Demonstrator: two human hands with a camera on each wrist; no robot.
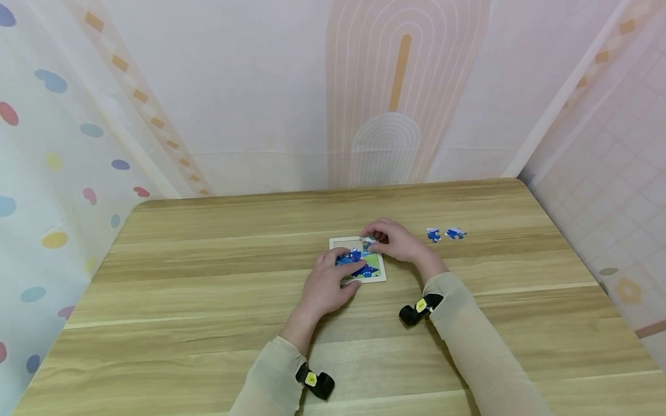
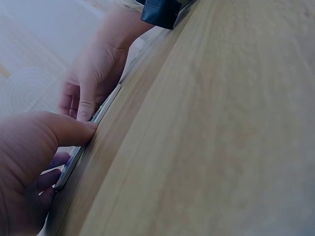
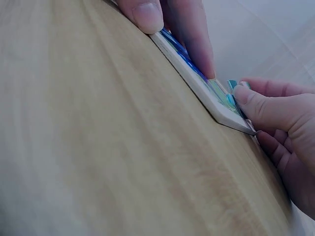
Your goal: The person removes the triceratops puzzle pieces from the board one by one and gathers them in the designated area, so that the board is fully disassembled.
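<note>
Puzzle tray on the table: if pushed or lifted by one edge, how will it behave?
The puzzle tray looks thin and flat with a straight edge, so it is probably stiff and light. Lying flush on the smooth wooden table, it would likely slide, not tip; the left hand rests on it. Loose-fitted pieces might spill if it is tilted.

- Puzzle board: small square tray w/ pale raised frame, flat on wood table, roughly centre. Picture partly filled: blue shapes mid, green strip along near edge; far-left part looks bare/pale.
- Right wrist view: board thin, white edge, lying flush on tabletop; near corner visible.
- Piece at board's far-right corner: small, greenish-blue, under fingertips of right hand; seated or not, can't tell.
- Left hand rests on board's near-left part, thumb against its edge.
- Two loose pieces: blue/white, flat on table, side by side, to the right of board, apart from it.
</note>
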